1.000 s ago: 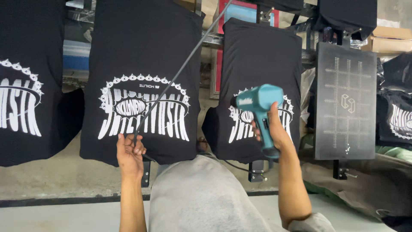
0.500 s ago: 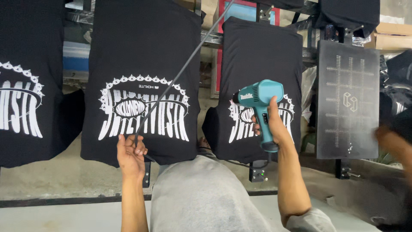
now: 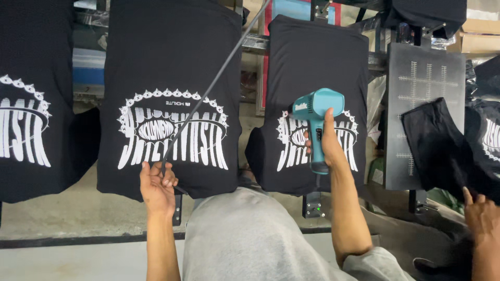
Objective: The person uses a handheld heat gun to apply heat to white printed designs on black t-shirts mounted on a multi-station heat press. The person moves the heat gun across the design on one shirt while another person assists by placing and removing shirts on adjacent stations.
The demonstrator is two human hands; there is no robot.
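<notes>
Near the centre of the frame the right hand is wrapped around the grip of a teal heat gun, its nozzle aimed at the white print on the black T-shirt stretched over a platen in the upper middle-right. Lower left of centre, the left hand is closed on the end of a thin dark cord that runs diagonally up to the top edge, crossing in front of a second printed black T-shirt. A third printed shirt hangs at the far left. At right, a bare dark platen with white alignment marks is partly covered by a black garment, and another person's hand shows at the lower right corner, just below that garment. Grey trousers fill the bottom centre.
</notes>
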